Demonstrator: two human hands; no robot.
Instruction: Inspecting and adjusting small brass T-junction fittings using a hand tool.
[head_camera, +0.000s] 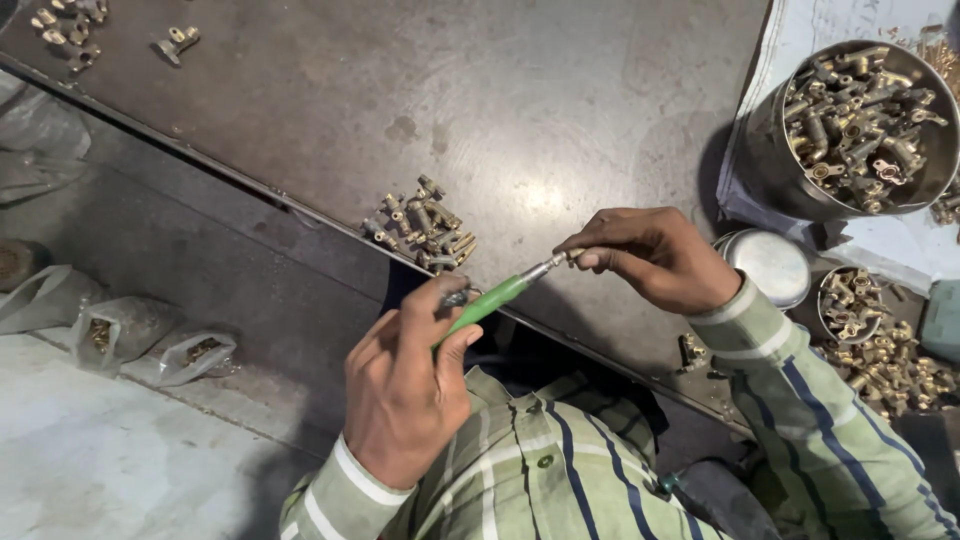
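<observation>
While a green-handled screwdriver (490, 300) is clenched in the left hand (405, 385), a small brass fitting (574, 255) is pinched by the right hand (650, 255) above the workbench edge (300, 208); if slipped, it could be dropped.

Fingertips of the right hand (650, 255) hide the small brass fitting (575, 256) — its shape unclear; the metal bowl (760, 150) is cut off at right.

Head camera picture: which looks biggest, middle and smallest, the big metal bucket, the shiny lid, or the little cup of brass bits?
1. Metal bucket
2. Shiny lid
3. Little cup, though it looks close in size to the lid.
</observation>
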